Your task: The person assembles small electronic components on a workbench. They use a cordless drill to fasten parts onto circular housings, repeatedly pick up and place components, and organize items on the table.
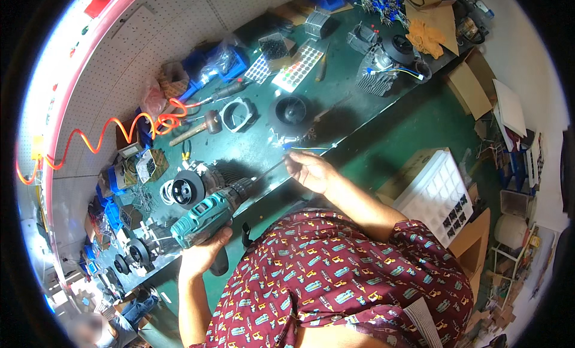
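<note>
Maroon patterned shirt [341, 270] nearest the lens, filling the lower middle of the view. Teal cordless drill [206, 219] held up at the near edge of the green bench [350, 99], left of the shirt. Long axis of drill: slanting, rear end lower left, chuck [242, 186] upper right. Long thin bit [269, 169] continues that line up and rightward; dark handle [220, 262] drops toward the wearer.

Left hand [206, 250]: wrapped around the drill from the near side. Right hand [311, 173]: fingertips gathered at the bit's far end; cannot tell whether they pinch the tip or a small piece there.

Obstructions: right hand sits directly in the bit's line. Beyond it, thin wires [308, 148] and a black round rotor [290, 110] on the bench. Just behind the drill, a motor with black wheel [188, 189].

Farther back: metal ring frame [238, 114], mallet [197, 128], orange coiled hose [117, 125], sheet of round stickers [299, 67]. Far right: finned motor housing [376, 78], orange gloves [425, 37].
</note>
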A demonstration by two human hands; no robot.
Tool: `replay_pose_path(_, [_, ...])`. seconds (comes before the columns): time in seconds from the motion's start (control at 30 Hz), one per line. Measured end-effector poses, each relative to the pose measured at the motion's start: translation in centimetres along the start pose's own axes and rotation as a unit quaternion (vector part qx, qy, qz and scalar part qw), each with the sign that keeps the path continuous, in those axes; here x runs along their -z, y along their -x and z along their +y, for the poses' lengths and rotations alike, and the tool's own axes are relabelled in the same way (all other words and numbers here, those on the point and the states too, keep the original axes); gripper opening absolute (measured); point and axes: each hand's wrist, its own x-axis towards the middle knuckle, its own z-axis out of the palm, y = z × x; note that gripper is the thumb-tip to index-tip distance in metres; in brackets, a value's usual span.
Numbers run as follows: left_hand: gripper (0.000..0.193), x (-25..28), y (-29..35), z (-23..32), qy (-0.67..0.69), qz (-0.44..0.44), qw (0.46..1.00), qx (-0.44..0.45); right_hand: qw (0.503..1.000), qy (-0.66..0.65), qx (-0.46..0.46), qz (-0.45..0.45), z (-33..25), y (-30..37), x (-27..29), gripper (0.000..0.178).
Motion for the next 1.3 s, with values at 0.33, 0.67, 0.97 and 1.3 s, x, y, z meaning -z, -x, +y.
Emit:
replay_pose_path(0.33, [0.026, -0.2, -0.6, 0.7, -0.156, -0.026, 0.972, -0.175, 0.998, 0.018, -0.04, 0.051, -0.2, -0.7, -0.6, 0.013])
replay_pose_path(0.67, [0.024, -1.2, -1.8, 0.8, -0.131, -0.003, 0.984, -0.124, 0.997, 0.041, -0.035, 0.06, 1.2, -3.3, -0.8, 0.015])
replay_pose_path(0.97, [0.028, 0.7, -6.0, 9.9, -0.345, -0.114, 0.919, -0.152, 0.759, 0.517, 0.362, 0.159, -0.8, -1.9, 1.9, 0.022])
replay_pose_path(1.3, [0.04, -0.6, -11.9, 16.9, -0.387, -0.173, 0.891, -0.162, 0.561, 0.696, 0.362, 0.266, -4.2, -2.5, -1.3, 0.071])
